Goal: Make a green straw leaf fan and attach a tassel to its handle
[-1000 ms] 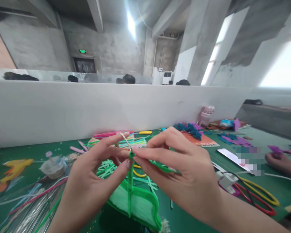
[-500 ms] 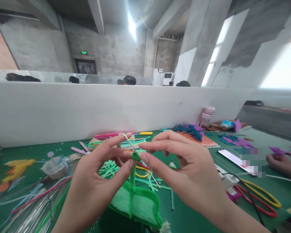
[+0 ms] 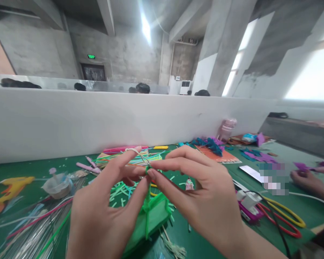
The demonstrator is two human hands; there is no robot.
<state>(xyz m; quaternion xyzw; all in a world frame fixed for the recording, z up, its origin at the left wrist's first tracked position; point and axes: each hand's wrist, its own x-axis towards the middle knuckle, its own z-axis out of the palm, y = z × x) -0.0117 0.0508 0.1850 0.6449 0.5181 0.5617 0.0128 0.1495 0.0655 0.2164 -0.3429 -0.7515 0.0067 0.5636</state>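
Both my hands meet at the tip of a green fuzzy stem [image 3: 147, 203], which stands about upright in front of me. My left hand [image 3: 105, 208] pinches it between thumb and fingers. From the right, my right hand [image 3: 202, 190] closes thumb and index finger on the same tip. A thin pale cord [image 3: 136, 151] loops over my left index finger and runs down to that tip. Below my fingers the stem joins a green leaf-shaped piece [image 3: 158, 214] with a raised fuzzy edge, partly covered by my left hand.
Cut green strips [image 3: 121, 192] litter the green table. On the left are a yellow glue gun [image 3: 13, 187], a plastic cup [image 3: 58, 185] and clear-wrapped stems. On the right lie a phone [image 3: 255, 175], red-and-yellow-handled tools [image 3: 283, 214] and a charger [image 3: 250, 201]. Another person's hand [image 3: 309, 183] holds purple material.
The green leaf-shaped piece has turned and tilted, showing less of its face. My right index fingertip has come down onto the stem's tip. The view has shifted slightly.
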